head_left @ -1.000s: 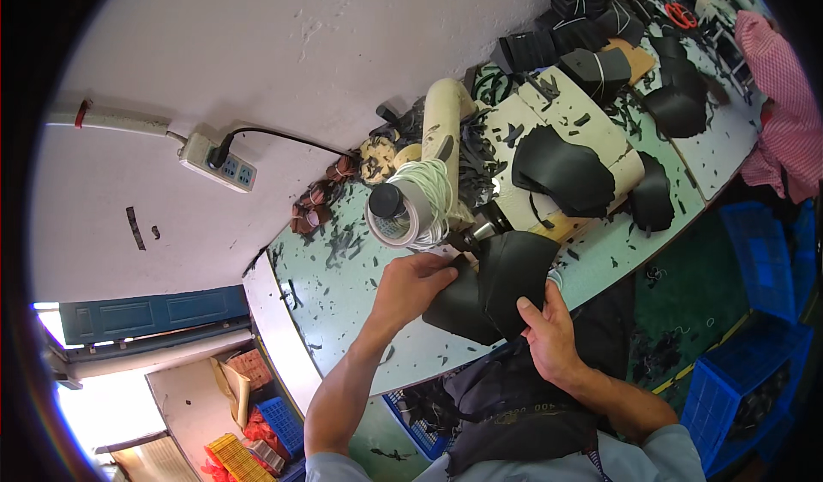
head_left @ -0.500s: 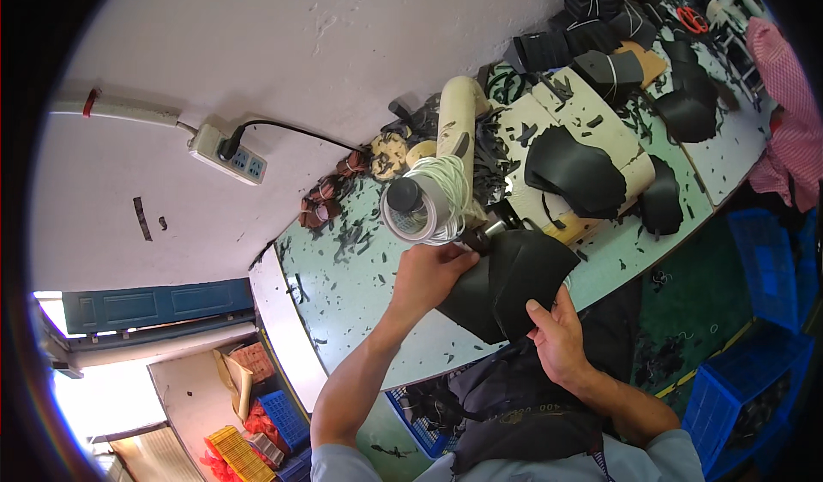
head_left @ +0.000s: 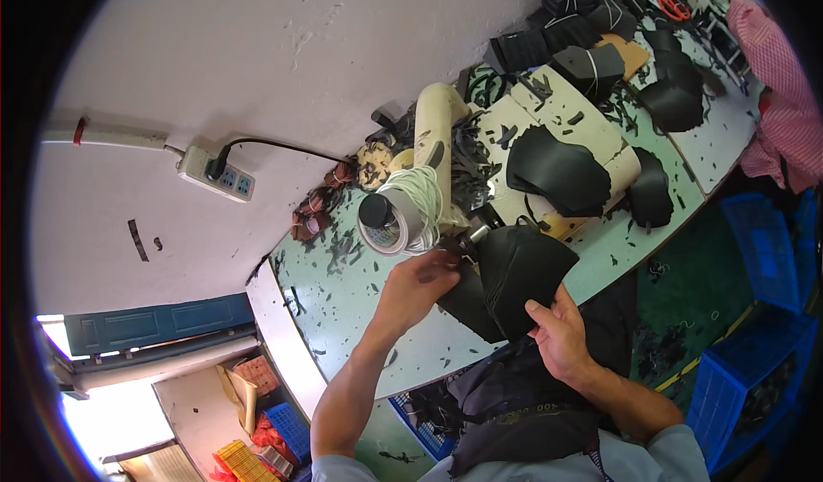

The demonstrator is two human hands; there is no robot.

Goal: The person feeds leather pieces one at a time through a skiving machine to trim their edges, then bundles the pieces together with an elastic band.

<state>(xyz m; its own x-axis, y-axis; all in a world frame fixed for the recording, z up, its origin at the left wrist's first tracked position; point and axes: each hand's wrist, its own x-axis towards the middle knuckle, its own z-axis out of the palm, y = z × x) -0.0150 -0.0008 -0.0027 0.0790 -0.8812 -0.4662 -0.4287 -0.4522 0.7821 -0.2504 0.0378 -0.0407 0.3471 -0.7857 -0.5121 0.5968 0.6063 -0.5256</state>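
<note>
In my right hand [head_left: 560, 332] I grip several stacked black sheet pieces [head_left: 527, 276], thumb on top and fingers beneath. They look like leather or a similar sheet material, fanned so that a lower piece [head_left: 467, 300] shows on the left. My left hand [head_left: 418, 287] is at that piece's far left edge, beside the small metal head [head_left: 478, 233] of a cream-coloured machine [head_left: 435, 135]. Its fingers are bunched and a little blurred; what they pinch, if anything, is hidden. White cord [head_left: 424, 208] is wound on a pale cylinder by the machine's near end.
Black cut pieces [head_left: 557, 172] lie on the machine's cream top, and tied black stacks [head_left: 587, 69] stand behind. Dark scraps litter the green table [head_left: 343, 311]. A socket strip [head_left: 216, 174] hangs on the wall. Blue crates [head_left: 716, 396] stand at right, with pink cloth [head_left: 778, 96] above.
My left hand has shifted slightly left, its fingers more curled and blurred. My right hand keeps its grip on the black pieces. The view has turned slightly.
</note>
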